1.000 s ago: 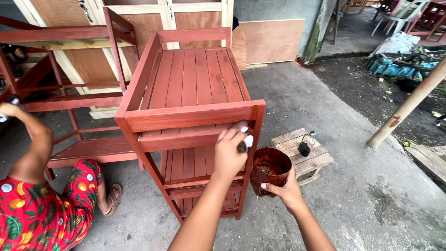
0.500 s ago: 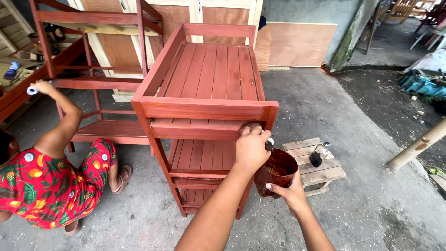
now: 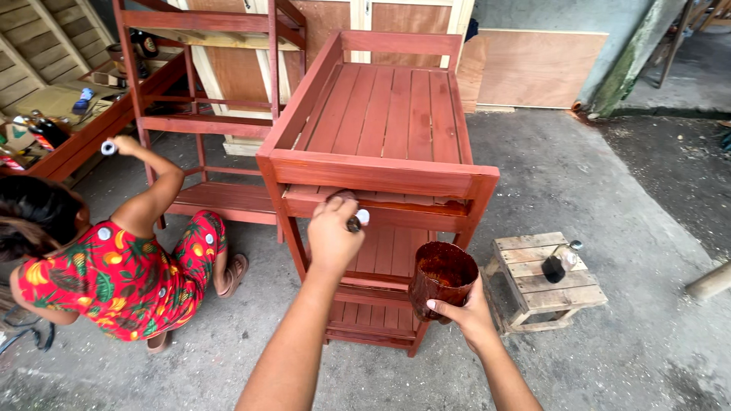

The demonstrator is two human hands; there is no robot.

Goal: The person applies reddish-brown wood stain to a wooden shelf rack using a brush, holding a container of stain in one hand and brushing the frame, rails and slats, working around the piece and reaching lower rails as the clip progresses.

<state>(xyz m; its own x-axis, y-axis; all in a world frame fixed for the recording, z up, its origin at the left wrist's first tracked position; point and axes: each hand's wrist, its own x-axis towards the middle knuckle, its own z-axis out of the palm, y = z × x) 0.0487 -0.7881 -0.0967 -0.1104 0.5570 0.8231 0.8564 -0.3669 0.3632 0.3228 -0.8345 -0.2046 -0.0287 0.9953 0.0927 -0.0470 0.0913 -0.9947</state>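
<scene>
Red-brown slatted wooden cart (image 3: 381, 137) standing centre on grey concrete floor (image 3: 609, 198), left hand (image 3: 333, 236) gripping small brush (image 3: 355, 222) against near rail, right hand (image 3: 468, 316) clasping paint-stained round cup (image 3: 442, 278), low wooden stool (image 3: 544, 281) sitting right.

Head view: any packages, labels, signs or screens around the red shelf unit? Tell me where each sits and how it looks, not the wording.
No signs or screens show.
Dark bottles: far left on the bench, red bands, print too small to tell.
Blue-and-white pack: same bench, further back, small and boxy.
Cup: in the right hand, brown, paint-stained, no label.
Left hand: holds a brush at the unit's front rail.
</scene>
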